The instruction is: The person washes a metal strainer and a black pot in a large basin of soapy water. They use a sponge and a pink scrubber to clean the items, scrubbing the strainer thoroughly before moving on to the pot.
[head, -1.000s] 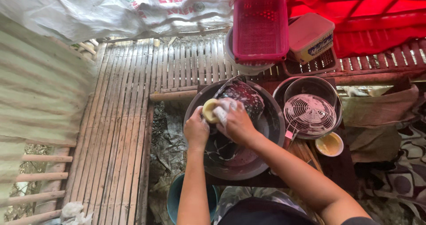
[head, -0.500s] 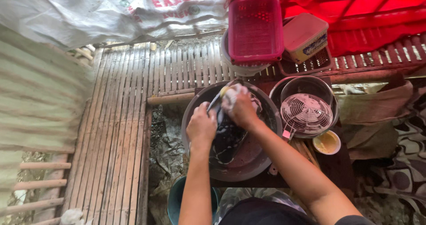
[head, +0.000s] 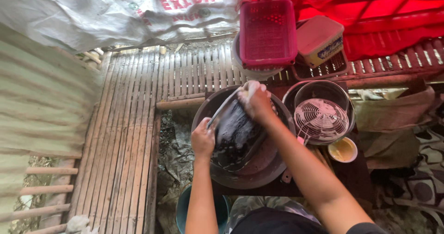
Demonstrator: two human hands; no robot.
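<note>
A slatted bamboo floor (head: pixel 125 137) runs under a grey tarp (head: pixel 92 17), with red sheeting at the top right. On the low bench (head: pixel 356 174) sits a wide metal basin (head: pixel 259 169).

Inside the basin a blackened pan (head: pixel 233 134) is tilted up on edge, its sooty underside facing the camera. The left hand (head: pixel 202 141) grips the pan's near rim, fingers clenched around it to steady it. The right hand (head: pixel 256 100) presses on the pan's upper part, fingers closed on a pale scrubber (head: pixel 247 87) of which only a corner shows.

As far as I can judge, the scrubbing is midway — suds streak the dark surface, yet most of it is black and unrinsed. The soot is left to clear, and then a rinse.

Just right of the basin stands a metal bowl (head: pixel 296 93) holding a round wire grille (head: pixel 321 121) — touching the basin's rim or nearly so, I cannot tell which. Below it is a small cup (head: pixel 342 150) of yellowish liquid. Behind the basin an upturned pink basket (head: pixel 268 30) rests on a white bowl (head: pixel 238 63), with a lidded tub (head: pixel 320 39) beside it. A teal bucket (head: pixel 182 211) stands under the left forearm.
</note>
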